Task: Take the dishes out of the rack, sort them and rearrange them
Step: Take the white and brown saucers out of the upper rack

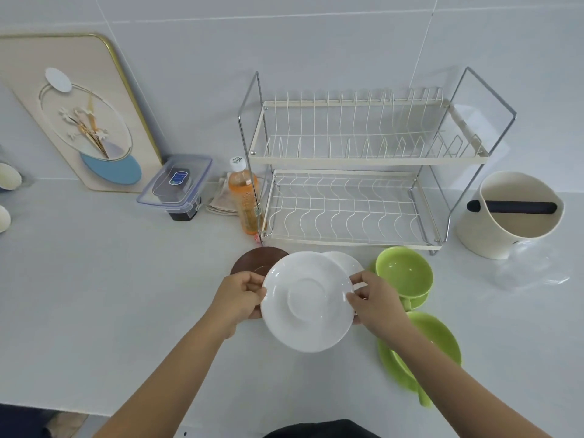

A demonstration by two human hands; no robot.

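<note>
White counter (pixel 126 295); both hands (pixel 240 297) grip white saucer (pixel 308 301); bottle (pixel 245 200) label unreadable.

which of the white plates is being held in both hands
The larger white plate in front: the left hand and right hand pinch its rim. The smaller white plate lies partly hidden behind it.

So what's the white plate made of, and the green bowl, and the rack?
The white plate, held by both the left hand and the right hand, looks like glazed ceramic: smooth with shiny highlights. The green bowl is glossy too, perhaps ceramic or plastic; hard to tell. The rack seems to be metal wire, coated cream, with a bare shiny frame.
</note>
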